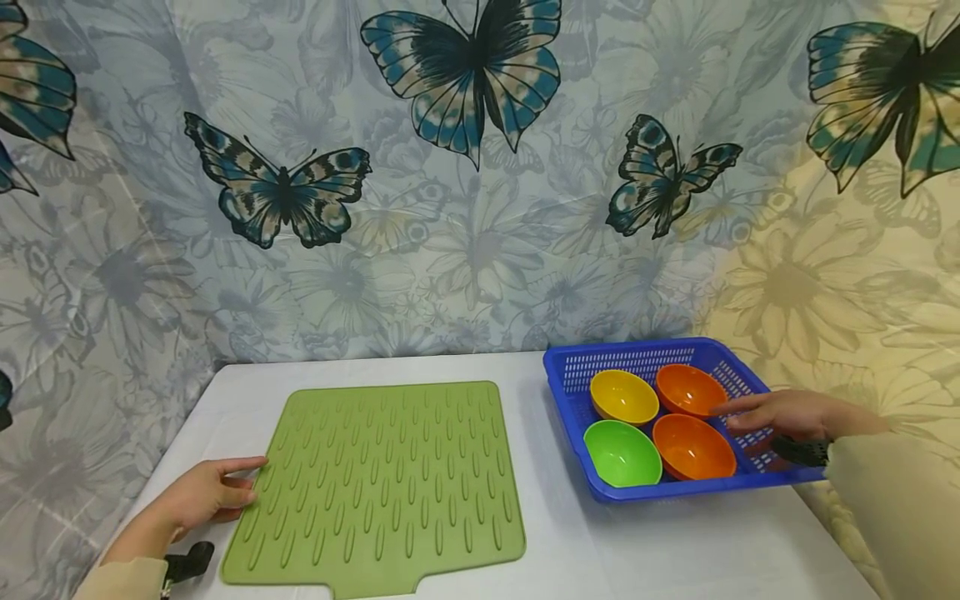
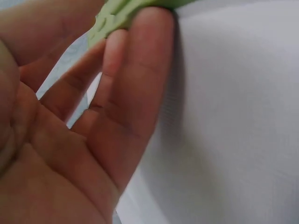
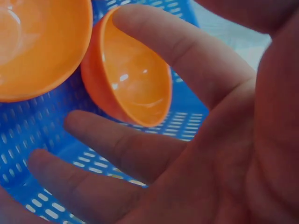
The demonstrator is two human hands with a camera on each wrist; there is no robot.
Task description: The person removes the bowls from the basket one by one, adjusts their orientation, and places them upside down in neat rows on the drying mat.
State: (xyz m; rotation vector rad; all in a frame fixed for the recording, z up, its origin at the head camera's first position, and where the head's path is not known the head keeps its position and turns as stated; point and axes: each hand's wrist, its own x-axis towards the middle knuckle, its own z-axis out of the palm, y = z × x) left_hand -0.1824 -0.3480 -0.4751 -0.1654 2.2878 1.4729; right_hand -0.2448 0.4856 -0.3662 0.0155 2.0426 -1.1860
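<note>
A light-green ridged mat lies on the white table, a short tab on its near edge. My left hand is at its left edge and pinches it lightly; the left wrist view shows fingertips against the green rim. On the right, a blue slotted basket contains a yellow bowl, a green bowl and two orange bowls, the far one and the near one. My right hand reaches over the basket's right side, fingers spread beside the orange bowls, nothing gripped.
White cloth covers the table, with a strip between mat and basket. Behind it hangs a butterfly-patterned fabric. The basket's right end reaches the table's right edge.
</note>
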